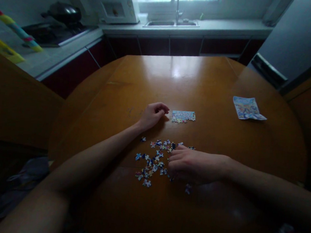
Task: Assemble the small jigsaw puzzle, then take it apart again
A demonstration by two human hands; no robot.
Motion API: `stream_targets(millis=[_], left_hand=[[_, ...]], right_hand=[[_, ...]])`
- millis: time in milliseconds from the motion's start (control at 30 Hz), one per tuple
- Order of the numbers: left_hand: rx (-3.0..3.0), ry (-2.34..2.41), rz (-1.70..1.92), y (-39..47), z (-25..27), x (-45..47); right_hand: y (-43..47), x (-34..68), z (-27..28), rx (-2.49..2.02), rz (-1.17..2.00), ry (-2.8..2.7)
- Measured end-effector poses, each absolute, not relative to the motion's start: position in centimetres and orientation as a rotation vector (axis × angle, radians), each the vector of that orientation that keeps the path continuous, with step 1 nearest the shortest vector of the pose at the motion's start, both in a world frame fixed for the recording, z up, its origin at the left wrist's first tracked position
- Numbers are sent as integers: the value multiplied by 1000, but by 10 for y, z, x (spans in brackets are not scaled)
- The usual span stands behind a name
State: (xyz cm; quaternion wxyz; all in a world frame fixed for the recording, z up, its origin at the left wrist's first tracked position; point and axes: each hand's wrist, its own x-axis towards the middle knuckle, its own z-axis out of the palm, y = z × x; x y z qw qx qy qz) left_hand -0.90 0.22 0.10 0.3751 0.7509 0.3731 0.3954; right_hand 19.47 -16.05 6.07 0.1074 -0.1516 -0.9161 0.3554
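Observation:
A partly assembled jigsaw puzzle lies on the wooden table, its near edge ragged with piece tabs. Just left of it rests my left hand, fingers loosely curled, thumb apart from them, and nothing visible in its grasp. Nearer to me, loose puzzle pieces are scattered in a pile, some overlapping. My right hand reaches in from the right over the pile's right side, fingers bent down and slightly apart among the pieces. Its palm and fingertips are partly hidden, and I see no piece clearly held. One loose piece lies below that hand.
The wooden table has rounded sides. A creased printed sheet lies toward its right. Beyond are a counter with a sink, a microwave and a black pan on the stove. A refrigerator stands at right.

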Motion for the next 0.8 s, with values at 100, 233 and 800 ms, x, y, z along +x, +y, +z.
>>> stream_targets(millis=[100,233,800], left_hand=[[2027,935,1059,-4,6,-9],[2343,761,1057,-19,17,-6],[2526,374,795,-37,28,-1]], right_hand=[[-149,199,57,-535,1168,-2302],[-127,208,42,-863,1055,-1767],[-112,216,29,-1052,1374,-1467]])
